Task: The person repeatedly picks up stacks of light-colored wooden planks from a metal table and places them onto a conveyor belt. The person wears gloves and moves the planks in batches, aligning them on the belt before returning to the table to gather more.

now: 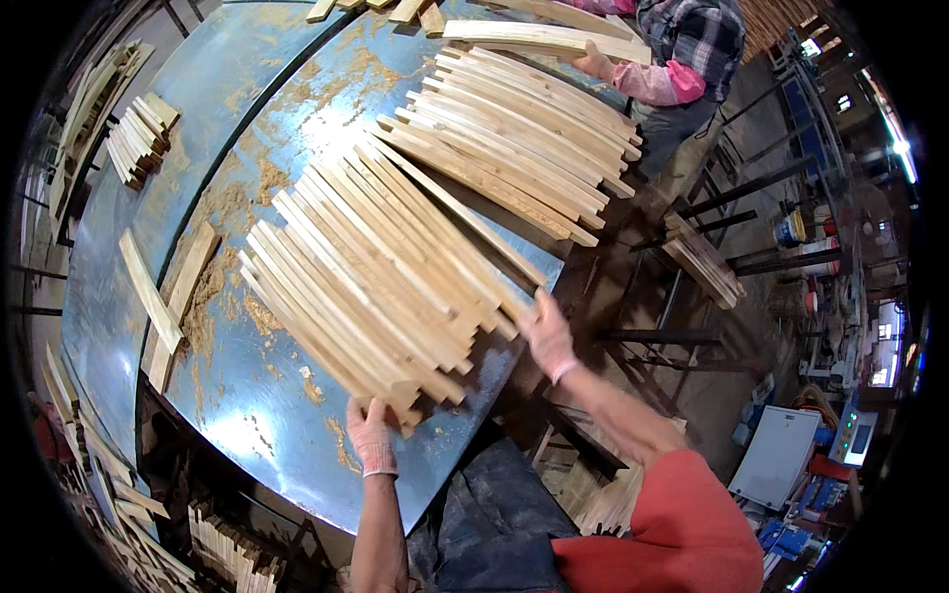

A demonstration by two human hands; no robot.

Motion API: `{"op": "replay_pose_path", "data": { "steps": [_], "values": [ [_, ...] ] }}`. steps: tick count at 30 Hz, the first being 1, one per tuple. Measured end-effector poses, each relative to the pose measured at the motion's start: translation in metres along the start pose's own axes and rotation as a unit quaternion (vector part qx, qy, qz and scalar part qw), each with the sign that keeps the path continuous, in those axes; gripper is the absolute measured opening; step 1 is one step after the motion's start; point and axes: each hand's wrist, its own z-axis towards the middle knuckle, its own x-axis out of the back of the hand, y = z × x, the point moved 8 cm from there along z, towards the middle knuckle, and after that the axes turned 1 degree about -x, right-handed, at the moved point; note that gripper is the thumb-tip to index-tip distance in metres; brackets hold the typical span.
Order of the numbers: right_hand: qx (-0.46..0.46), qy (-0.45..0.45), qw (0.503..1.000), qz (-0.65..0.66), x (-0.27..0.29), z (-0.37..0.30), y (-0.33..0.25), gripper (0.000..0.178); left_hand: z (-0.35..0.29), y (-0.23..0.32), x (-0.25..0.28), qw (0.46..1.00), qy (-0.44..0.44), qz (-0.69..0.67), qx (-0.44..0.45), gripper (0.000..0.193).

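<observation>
A row of pale wooden strips [371, 267] lies side by side on the metal tabletop, their near ends uneven. My left hand [372, 438], in a light glove, rests its outstretched fingers against the near left end of this row. At the row's near right corner, my right hand [547, 341] has its fingers at the end of a single wooden strip [465, 215], which lies slanted along the row's right side. That hand is slightly blurred. A second row of strips [514, 133] lies beyond it to the right.
Sawdust [272, 178] is scattered over the metal table [287, 445]. Two loose boards [183, 306] cross at the left. At the far right, another person's hand [595, 61] touches a long board [539, 38]. A small strip stack [138, 143] sits at the far left; machinery [776, 455] stands at right.
</observation>
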Motion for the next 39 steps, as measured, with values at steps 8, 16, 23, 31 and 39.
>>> {"op": "replay_pose_path", "data": {
  "steps": [8, 16, 23, 31, 39],
  "values": [
    [0.039, -0.305, 0.942, -0.134, -0.084, -0.107, -0.028, 0.080, 0.049, -0.004, 0.161, 0.986, 0.055, 0.146, 0.057, 0.038],
    [0.103, -0.016, 0.909, -0.403, -0.052, 0.129, -0.042, 0.079, 0.109, 0.017, 0.176, 0.909, 0.050, 0.412, -0.029, 0.047],
    [0.093, -0.328, 0.899, -0.275, -0.104, 0.033, -0.051, 0.061, 0.180, -0.030, 0.181, 0.877, 0.010, 0.477, -0.058, 0.070],
    [0.146, -0.104, 0.983, 0.023, -0.178, 0.110, -0.065, 0.066, 0.225, -0.017, 0.175, 0.919, 0.016, 0.390, -0.056, 0.079],
    [-0.007, -0.110, 0.949, 0.295, -0.215, 0.111, -0.061, 0.072, 0.167, 0.042, 0.112, 0.974, -0.078, -0.190, 0.094, 0.071]
  ]
}}
